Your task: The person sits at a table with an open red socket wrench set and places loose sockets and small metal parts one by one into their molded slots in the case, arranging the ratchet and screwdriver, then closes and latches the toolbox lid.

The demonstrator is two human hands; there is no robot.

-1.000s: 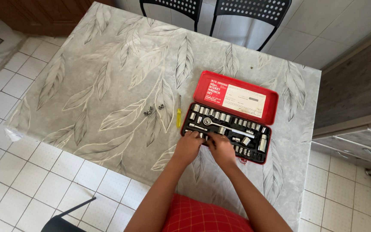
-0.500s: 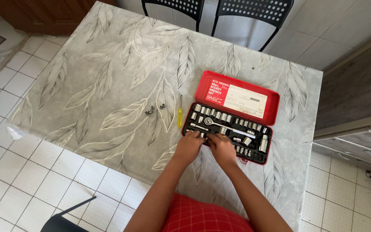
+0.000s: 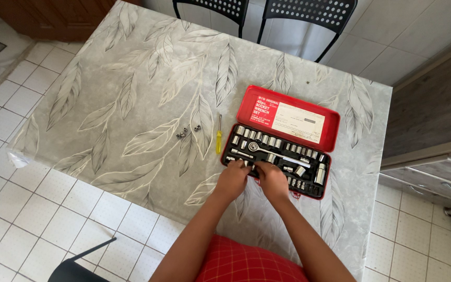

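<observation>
2 hands at the socket set

Both hands meet at the near edge of the red socket set case [image 3: 280, 146] on the leaf-patterned table [image 3: 131, 94]. The left hand [image 3: 232, 180] and right hand [image 3: 272, 181] curl over the front row of sockets [image 3: 298, 184]; whether either grips one I cannot tell. Beyond them lies the ratchet handle [image 3: 275, 154], and left of the case a yellow screwdriver [image 3: 217, 136] and 4 small nuts [image 3: 186, 132].

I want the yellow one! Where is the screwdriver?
The yellow screwdriver lies on the table, just left of the red socket case, right of some small metal nuts.
</observation>
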